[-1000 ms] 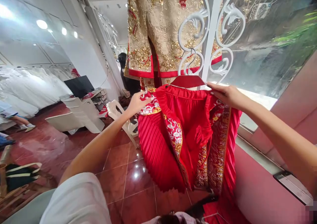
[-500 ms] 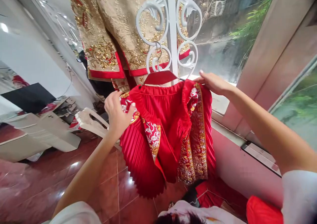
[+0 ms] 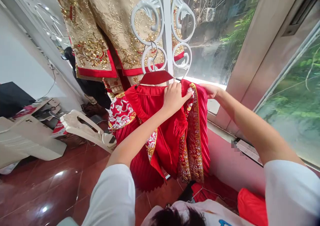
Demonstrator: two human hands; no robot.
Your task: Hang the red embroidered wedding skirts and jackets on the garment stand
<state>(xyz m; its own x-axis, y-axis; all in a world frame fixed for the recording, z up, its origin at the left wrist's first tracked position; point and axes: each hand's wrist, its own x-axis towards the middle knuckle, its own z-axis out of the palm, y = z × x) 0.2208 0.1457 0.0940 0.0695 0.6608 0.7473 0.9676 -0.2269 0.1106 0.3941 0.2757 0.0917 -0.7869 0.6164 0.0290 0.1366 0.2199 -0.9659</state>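
A red pleated skirt (image 3: 140, 159) with silver and gold embroidered panels hangs from a red hanger (image 3: 155, 77). The hanger's hook sits in a loop of a white scrolled metal stand (image 3: 165, 29). My left hand (image 3: 174, 97) is closed on the skirt's waistband near its right end, just under the hanger. My right hand (image 3: 210, 90) holds the waistband's right edge from behind, with its fingers partly hidden by the cloth. A gold embroidered jacket (image 3: 110, 29) with red trim hangs above.
A window (image 3: 225, 29) and a pink ledge (image 3: 232, 166) run along the right. A white plastic chair (image 3: 85, 127) lies tipped on the red tiled floor (image 3: 50, 186), with a white desk (image 3: 27, 139) at the left. Red cloth (image 3: 252, 207) lies low right.
My left hand has let go of the skirt's left embroidered flap and moved right to the waistband under the hanger. My right hand has stayed at the right edge. The view has shifted right.
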